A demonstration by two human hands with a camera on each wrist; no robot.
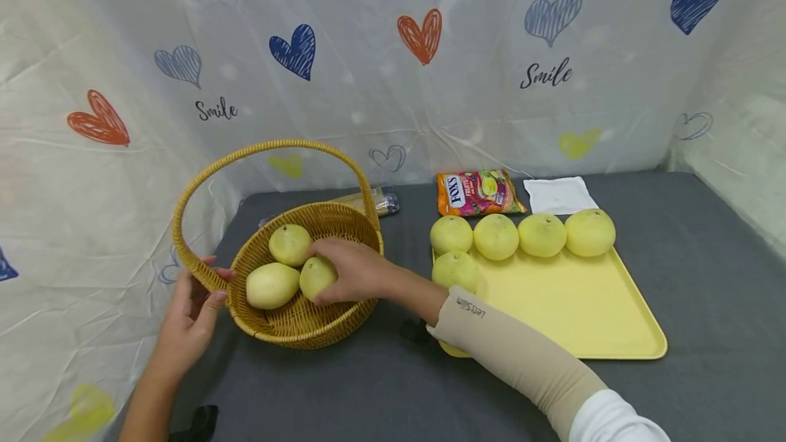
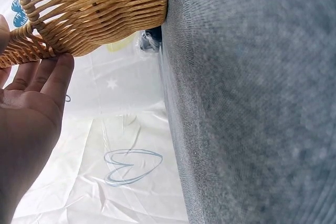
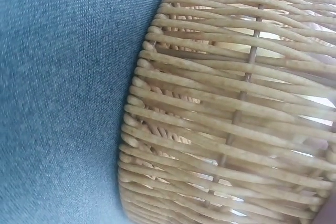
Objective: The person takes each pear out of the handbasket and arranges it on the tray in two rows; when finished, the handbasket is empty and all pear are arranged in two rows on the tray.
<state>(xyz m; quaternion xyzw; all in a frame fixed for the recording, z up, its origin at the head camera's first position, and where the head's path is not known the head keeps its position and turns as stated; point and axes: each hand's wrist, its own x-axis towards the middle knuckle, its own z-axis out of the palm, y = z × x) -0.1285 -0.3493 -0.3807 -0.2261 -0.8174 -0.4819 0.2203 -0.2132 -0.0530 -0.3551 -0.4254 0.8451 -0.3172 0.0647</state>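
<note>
A round yellow-green fruit (image 1: pixel 316 279) sits inside the wicker basket (image 1: pixel 307 333), at the right of a cluster of three; the right hand (image 1: pixel 351 270) reaches in over the rim and grasps it, fingers on the far side and thumb on the near side; just beside it lie a second fruit (image 1: pixel 290 245), farther back, and a third fruit (image 1: pixel 273 286) to the left; the left hand (image 1: pixel 190 322) grips the left foot of the basket's arched handle (image 1: pixel 288 145), its fingers and thumb around the wicker.

To the right, a yellow tray (image 1: pixel 559 299) bears five similar fruits, four in a row along its far edge and one in front of the leftmost; behind it lie a FOX'S candy bag (image 1: pixel 480 193) and a white cloth-like piece (image 1: pixel 559 195); everything rests on a dark grey counter (image 1: pixel 381 394), before a pale heart-printed sheet (image 1: pixel 362 101).
</note>
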